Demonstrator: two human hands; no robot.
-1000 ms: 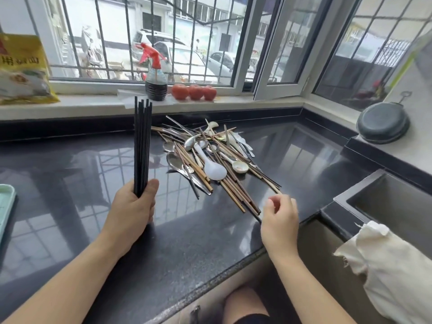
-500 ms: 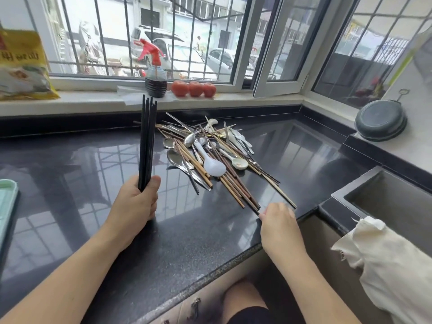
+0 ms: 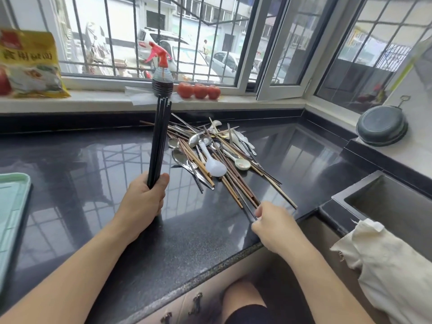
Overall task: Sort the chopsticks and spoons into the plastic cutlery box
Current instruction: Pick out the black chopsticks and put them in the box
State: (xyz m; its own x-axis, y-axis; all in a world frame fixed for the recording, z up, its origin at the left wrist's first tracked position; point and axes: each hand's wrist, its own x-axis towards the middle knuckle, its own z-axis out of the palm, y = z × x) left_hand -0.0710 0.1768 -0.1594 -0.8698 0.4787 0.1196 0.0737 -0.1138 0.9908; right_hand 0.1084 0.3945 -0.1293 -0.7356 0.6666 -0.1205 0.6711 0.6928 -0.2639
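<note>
**One more dark chopstick being drawn from the pile**

One bundle of black chopsticks is held upright in the left hand, whose grip is curled round the lower ends, with the heel of the hand resting on the table. A second ago the right hand was raised just off the pile's near edge with nothing in it; it has since been lowered to the table, and its grip is now pinched on the near end of a dark chopstick at the pile's near corner. That chopstick is judged to be the next addition to the bundle.

The rest of the mixed pile of wooden chopsticks, metal spoons and white spoons is left heaped in the middle of the table, behind and between the two hands. A pale green tray edge is seen at the far left; whether it is the cutlery box cannot be told. Sorting is judged to be at an early stage, with nothing yet seen placed there.
</note>
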